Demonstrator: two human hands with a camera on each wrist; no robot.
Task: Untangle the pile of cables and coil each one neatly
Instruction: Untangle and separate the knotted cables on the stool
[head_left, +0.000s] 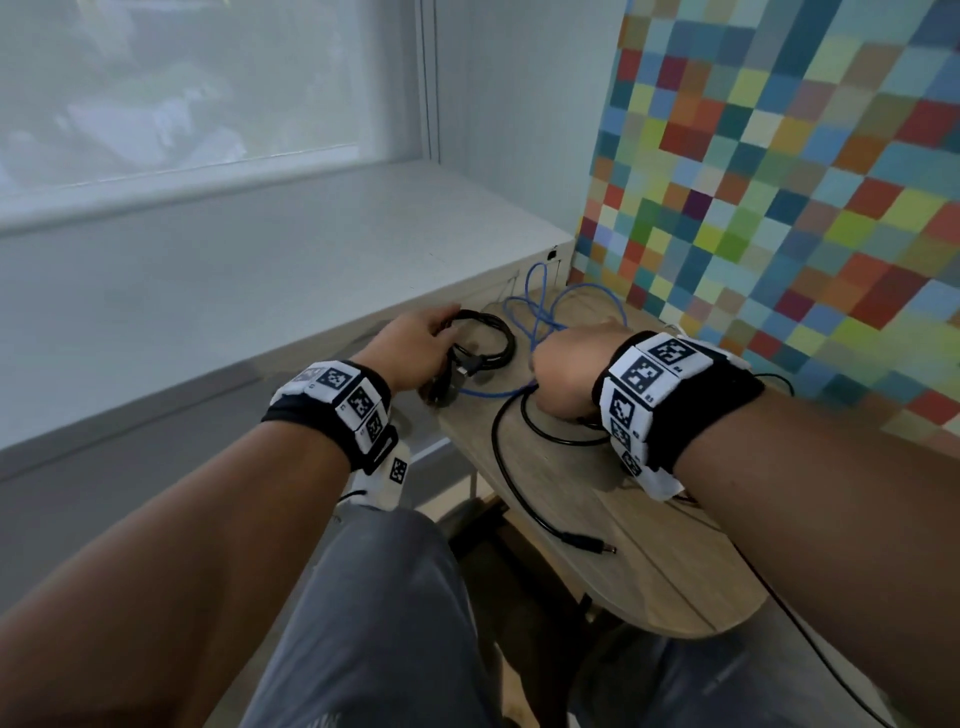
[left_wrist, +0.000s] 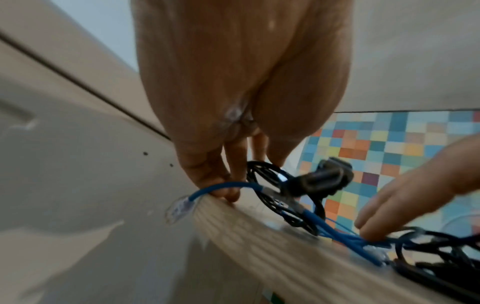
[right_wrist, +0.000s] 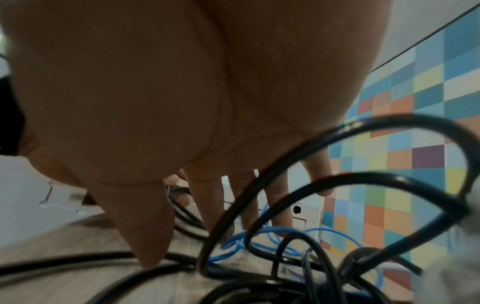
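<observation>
The thin blue network cable (head_left: 540, 306) lies in loose loops on the small pale wooden tabletop (head_left: 639, 551), running from its far loops by the wall back between both hands. One strand passes just under the coiled black rubber-sheathed cable (head_left: 480, 338) and ends in a clear plastic plug (left_wrist: 179, 206) hanging off the table edge. That plug end sits right at the left hand (head_left: 415, 345), directly beneath its fingertips (left_wrist: 228, 193). In the left wrist view those fingers reach down to the table edge with the blue strand arching across them; whether they pinch it or only rest on it I cannot tell. In the head view the same hand also lies against the near-left rim of the black coil.

The right hand (head_left: 571, 374) is down on the middle of the tangle, fingers extended and spread onto the blue strands, pressing rather than gripping. So the blue cable's length runs away from the left hand, rightward and outward, under the right hand. The left hand is nearer its free end, and my judgement is that any pull would go along that line.

A second loose black cable (head_left: 511, 467) with a barrel plug curls nearer the body than the right wrist. The right palm hides where blue and black cross. Both wrist views are blurred, and black loops close to the right wrist lens block much of the pile.
</observation>
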